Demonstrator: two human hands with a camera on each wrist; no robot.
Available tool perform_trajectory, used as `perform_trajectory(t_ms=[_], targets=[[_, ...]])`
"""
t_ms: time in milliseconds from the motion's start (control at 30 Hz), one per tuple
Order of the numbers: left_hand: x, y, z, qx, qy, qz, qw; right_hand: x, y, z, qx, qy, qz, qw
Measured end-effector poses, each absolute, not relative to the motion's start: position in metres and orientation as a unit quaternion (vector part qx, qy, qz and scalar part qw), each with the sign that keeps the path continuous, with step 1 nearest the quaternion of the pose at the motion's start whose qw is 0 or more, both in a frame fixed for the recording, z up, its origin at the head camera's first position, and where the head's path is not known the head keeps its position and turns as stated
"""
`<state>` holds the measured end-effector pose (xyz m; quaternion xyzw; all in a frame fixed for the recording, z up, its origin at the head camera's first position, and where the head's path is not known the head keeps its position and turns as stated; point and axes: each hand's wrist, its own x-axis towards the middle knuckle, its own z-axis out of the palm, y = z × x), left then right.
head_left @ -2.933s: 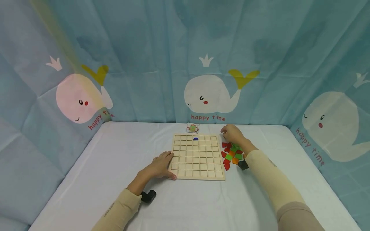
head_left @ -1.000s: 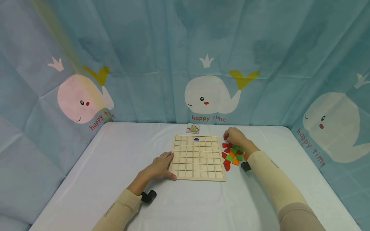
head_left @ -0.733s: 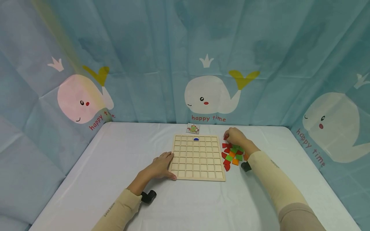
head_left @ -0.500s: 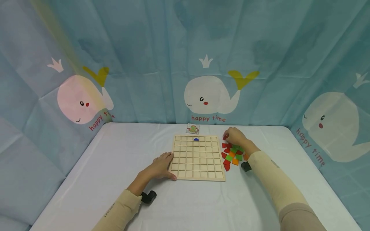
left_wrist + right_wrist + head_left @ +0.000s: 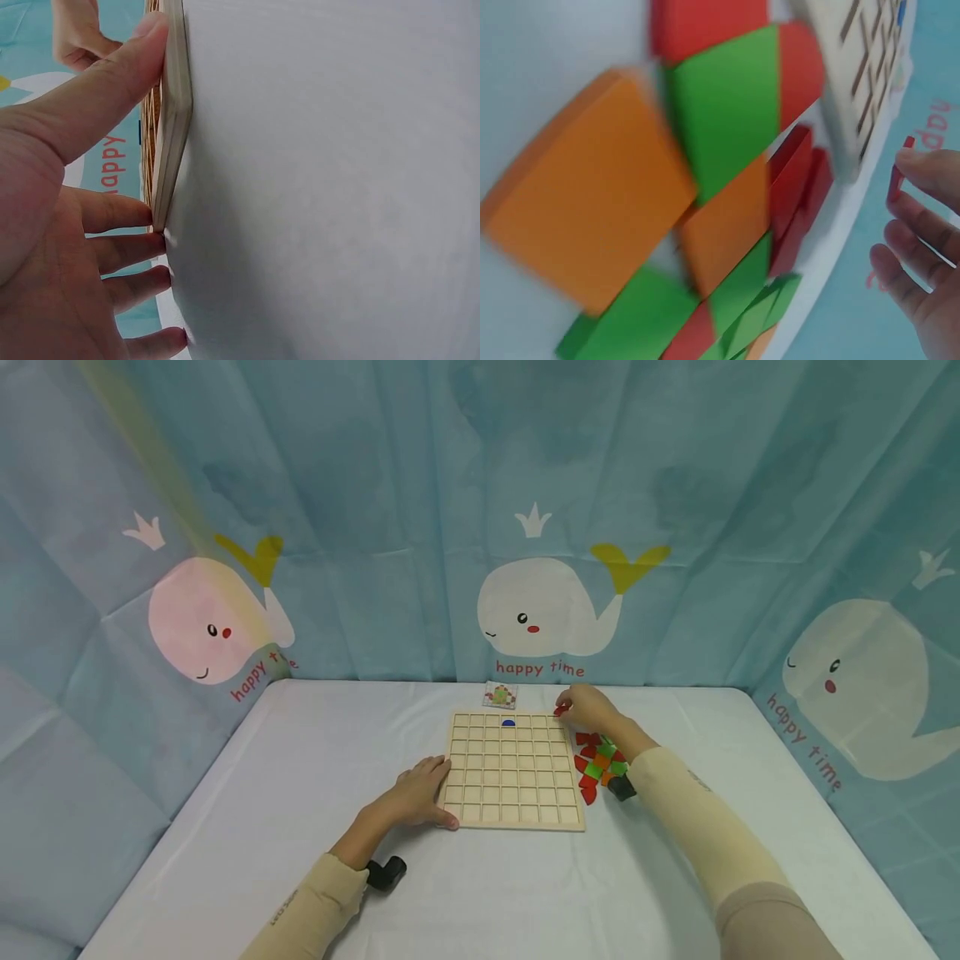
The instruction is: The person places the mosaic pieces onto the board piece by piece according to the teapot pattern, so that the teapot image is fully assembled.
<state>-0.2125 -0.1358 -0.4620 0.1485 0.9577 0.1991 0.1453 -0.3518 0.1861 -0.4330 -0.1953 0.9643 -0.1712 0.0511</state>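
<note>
A wooden board (image 5: 510, 768) divided into square cells lies on the white table, with a blue half-round piece (image 5: 508, 722) in its top row. My left hand (image 5: 417, 791) touches the board's left side with its fingers fairly straight. Its thumb (image 5: 112, 90) lies on the near-left edge. Over the board's far-right corner, my right hand (image 5: 588, 707) pinches a small red piece (image 5: 898, 174) between thumb and index finger, the other fingers loosely bent. Red, green and orange flat pieces (image 5: 600, 764) lie beside the board's right side, under the right wrist.
A small pattern card (image 5: 500, 695) with a green and red picture lies beyond the board's far edge. A blue curtain (image 5: 375, 568) with whale prints hangs behind the table. Black wrist cameras (image 5: 386, 872) sit below both wrists.
My right hand has picked up the red piece beyond the pile, then moved left with it to the board's far-right corner. The left hand and the board have stayed put.
</note>
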Motion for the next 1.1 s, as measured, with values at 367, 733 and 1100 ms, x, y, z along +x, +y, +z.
perform_trajectory(t_ms=[367,733,1100], targets=[[-0.214,-0.136,-0.464,0.146,0.957,0.202,0.146,-0.35,0.154,-0.428,-0.246,0.955,-0.163,0.038],[-0.215,-0.137,-0.467,0.147,0.958,0.2,0.145,-0.349,0.12,-0.432,-0.292,0.941,-0.166,0.044],[-0.214,-0.137,-0.465,0.145,0.958,0.199,0.146,-0.35,0.09,-0.444,-0.313,0.937,-0.143,0.05]])
